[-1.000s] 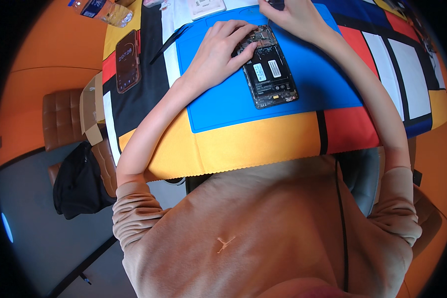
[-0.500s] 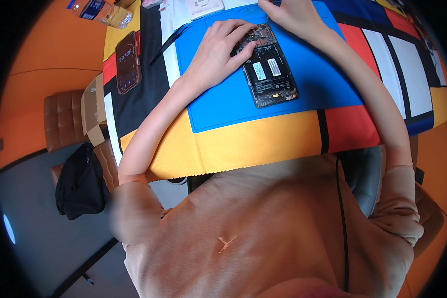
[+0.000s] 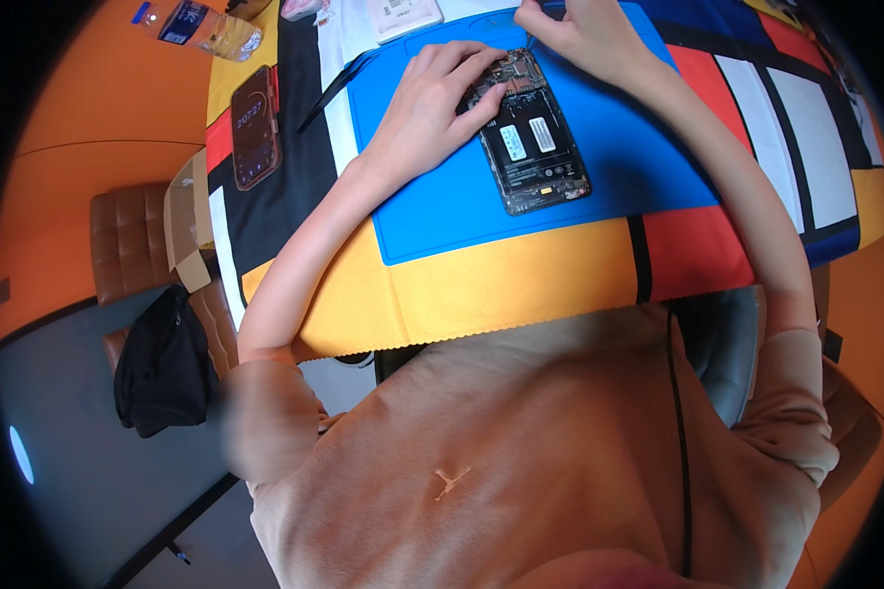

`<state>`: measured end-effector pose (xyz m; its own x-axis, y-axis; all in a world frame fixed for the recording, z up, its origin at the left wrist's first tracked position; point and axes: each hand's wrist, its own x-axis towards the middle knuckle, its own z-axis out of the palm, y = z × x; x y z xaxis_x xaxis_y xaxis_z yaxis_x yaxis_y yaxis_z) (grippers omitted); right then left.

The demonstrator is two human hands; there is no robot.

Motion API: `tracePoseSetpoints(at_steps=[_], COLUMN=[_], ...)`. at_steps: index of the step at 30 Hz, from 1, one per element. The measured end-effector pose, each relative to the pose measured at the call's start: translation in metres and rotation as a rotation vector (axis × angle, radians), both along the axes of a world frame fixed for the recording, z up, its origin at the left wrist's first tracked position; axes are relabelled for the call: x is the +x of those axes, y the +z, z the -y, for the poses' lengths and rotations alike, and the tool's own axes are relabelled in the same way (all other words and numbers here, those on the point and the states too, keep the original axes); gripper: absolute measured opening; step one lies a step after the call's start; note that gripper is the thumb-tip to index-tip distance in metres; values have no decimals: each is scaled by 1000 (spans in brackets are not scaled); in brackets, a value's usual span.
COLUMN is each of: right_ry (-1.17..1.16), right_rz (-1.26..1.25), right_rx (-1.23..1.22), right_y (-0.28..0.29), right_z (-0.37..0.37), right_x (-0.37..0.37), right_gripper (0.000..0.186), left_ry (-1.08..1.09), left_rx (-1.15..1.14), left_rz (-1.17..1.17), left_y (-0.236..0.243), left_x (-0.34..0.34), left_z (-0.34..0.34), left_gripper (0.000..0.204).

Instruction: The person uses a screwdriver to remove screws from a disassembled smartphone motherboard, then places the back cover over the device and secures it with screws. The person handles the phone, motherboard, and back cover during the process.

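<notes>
Unmoved: opened phone [image 3: 536, 165] under left fingertips [image 3: 498, 92]

- You're indoors, home or office unclear.
- Your cloth-covered bench [image 3: 521, 290] carries a blue mat [image 3: 432, 216] and opened phone [image 3: 542, 167].
- Brown padded chair [image 3: 128, 240], orange wall [image 3: 69, 182] beyond your bench.

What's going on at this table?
A person is working on an opened phone lying on a blue mat. The left hand rests its fingers at the phone's far end. The right hand is just beyond that end; what it holds is unclear. Another phone and a bottle are off to the left.
</notes>
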<state>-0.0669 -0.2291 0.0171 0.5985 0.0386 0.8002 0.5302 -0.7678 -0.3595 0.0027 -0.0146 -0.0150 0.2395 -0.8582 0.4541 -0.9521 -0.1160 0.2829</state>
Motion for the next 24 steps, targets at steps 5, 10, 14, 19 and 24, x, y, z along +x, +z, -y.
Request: tracePoseSetpoints(at_steps=[5, 10, 14, 19, 24], right_ry=[-49, -61, -32, 37, -44], right_rz=[-6, -151, -146, -111, -145], right_rx=[-20, 297, 503, 732, 630], right_y=[-1, -12, -22, -33, -33], right_z=[0, -2, 0, -2, -2], right_x=[0, -8, -5, 1, 3], right_gripper=[15, 11, 6, 5, 7], left_ry=[-3, 0, 2, -3, -10], left_rx=[-2, 3, 13, 5, -1], left_rz=[13, -15, -13, -12, -19], left_y=[0, 2, 3, 2, 2], left_x=[-1, -2, -2, -2, -2], left_z=[1, 0, 0, -1, 0], left_gripper=[42, 42, 42, 41, 41])
